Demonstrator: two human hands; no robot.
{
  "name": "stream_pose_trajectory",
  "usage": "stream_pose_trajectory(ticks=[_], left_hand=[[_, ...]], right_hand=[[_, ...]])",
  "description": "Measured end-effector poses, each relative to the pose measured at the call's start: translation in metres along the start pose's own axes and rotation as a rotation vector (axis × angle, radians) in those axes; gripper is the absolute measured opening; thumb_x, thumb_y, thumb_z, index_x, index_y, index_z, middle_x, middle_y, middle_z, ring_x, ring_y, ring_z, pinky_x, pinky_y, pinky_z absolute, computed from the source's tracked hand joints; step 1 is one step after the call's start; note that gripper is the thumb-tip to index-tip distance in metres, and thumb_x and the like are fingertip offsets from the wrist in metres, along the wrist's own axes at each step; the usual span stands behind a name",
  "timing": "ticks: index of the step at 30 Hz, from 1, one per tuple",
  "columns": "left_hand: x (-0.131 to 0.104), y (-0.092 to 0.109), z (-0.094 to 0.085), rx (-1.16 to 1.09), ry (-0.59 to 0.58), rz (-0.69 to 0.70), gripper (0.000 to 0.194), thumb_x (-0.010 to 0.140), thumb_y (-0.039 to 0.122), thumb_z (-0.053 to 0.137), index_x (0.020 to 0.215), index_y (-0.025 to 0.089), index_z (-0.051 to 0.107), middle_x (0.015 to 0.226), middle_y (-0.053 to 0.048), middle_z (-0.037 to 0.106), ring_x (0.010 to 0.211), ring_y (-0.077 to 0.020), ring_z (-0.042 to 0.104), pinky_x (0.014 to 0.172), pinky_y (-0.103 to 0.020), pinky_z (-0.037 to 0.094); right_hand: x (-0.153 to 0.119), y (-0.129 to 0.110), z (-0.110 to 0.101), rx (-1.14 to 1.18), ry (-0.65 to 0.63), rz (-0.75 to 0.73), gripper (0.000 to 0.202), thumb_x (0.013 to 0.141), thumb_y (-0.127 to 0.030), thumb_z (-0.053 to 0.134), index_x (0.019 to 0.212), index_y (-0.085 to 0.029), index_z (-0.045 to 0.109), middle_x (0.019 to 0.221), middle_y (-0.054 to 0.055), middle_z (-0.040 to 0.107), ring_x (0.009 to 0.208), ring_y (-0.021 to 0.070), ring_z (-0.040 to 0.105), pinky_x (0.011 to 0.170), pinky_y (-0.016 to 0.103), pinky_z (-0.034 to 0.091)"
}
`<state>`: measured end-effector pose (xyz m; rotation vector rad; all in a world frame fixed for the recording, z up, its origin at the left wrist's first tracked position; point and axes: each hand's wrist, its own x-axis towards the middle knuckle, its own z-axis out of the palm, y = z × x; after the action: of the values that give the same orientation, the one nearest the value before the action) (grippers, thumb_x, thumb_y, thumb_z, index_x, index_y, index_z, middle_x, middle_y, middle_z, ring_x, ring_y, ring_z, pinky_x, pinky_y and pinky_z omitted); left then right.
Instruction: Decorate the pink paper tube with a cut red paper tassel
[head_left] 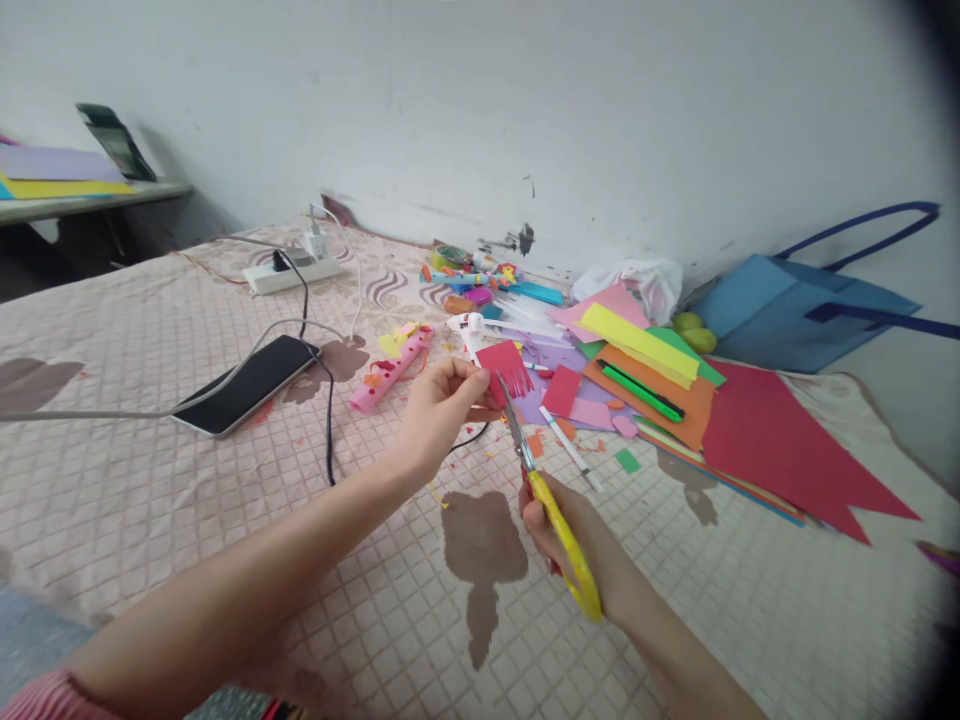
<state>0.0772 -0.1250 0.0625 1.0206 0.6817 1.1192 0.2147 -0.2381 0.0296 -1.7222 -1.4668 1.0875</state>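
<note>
Between the thumb and fingers of my left hand [448,405] is a small red paper piece [501,366], its right edge cut into a thin fringe. My right hand [562,525] is wrapped round the handles of yellow-handled scissors [559,530]. Their metal blades point up and away, with the tips at the lower edge of the red paper, close to my left fingers. Just right of the fringe lies another red paper piece [562,390]. A white pen-like stick [570,448] rests below it, and a pink decorated paper roll [391,370] lies to the left of my left hand.
Coloured paper sheets [787,440] with a green marker [641,389] on top lie at right. A blue bag [802,310] stands by the wall. To the left are a black phone-like device [251,385], cables and a white power strip [292,272]. Paper scraps are scattered about.
</note>
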Motion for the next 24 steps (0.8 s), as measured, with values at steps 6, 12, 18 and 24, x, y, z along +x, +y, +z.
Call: stream_pose_trajectory(ticks=[6, 12, 18, 24], left_hand=[[0.0, 0.001, 0.0, 0.007, -0.01, 0.003, 0.016, 0.079, 0.025, 0.061, 0.072, 0.015, 0.051, 0.068, 0.001, 0.059, 0.062, -0.0103, 0.06, 0.065, -0.028, 0.056], [0.0, 0.0, 0.0, 0.027, -0.012, -0.011, 0.017, 0.078, 0.026, 0.062, 0.071, 0.015, 0.051, 0.067, 0.001, 0.059, 0.062, -0.0107, 0.06, 0.065, -0.029, 0.056], [0.0, -0.001, 0.0, 0.027, -0.008, -0.011, 0.016, 0.079, 0.025, 0.061, 0.071, 0.016, 0.051, 0.068, 0.001, 0.06, 0.063, -0.0117, 0.061, 0.065, -0.029, 0.056], [0.0, -0.001, 0.0, 0.03, -0.011, -0.003, 0.017, 0.079, 0.025, 0.061, 0.071, 0.016, 0.05, 0.069, 0.0, 0.06, 0.064, -0.0114, 0.061, 0.065, -0.029, 0.056]], right_hand=[[0.0, 0.002, -0.002, -0.04, -0.032, -0.089, 0.058, 0.08, -0.076, 0.03, 0.077, -0.021, 0.045, 0.055, -0.005, 0.04, 0.045, 0.0105, 0.038, 0.042, 0.023, 0.033], [-0.003, 0.002, -0.006, -0.089, -0.096, -0.151, 0.051, 0.088, -0.066, 0.028, 0.088, -0.02, 0.049, 0.062, -0.003, 0.048, 0.054, 0.0128, 0.048, 0.053, 0.026, 0.038], [-0.002, 0.013, 0.0, -0.05, -0.062, -0.142, 0.051, 0.088, -0.067, 0.025, 0.085, -0.021, 0.046, 0.067, -0.001, 0.049, 0.054, 0.0115, 0.044, 0.046, 0.022, 0.035], [-0.002, 0.006, 0.001, 0.031, -0.059, -0.054, 0.057, 0.081, -0.074, 0.032, 0.09, -0.021, 0.049, 0.065, -0.003, 0.043, 0.051, 0.011, 0.041, 0.046, 0.023, 0.039]])
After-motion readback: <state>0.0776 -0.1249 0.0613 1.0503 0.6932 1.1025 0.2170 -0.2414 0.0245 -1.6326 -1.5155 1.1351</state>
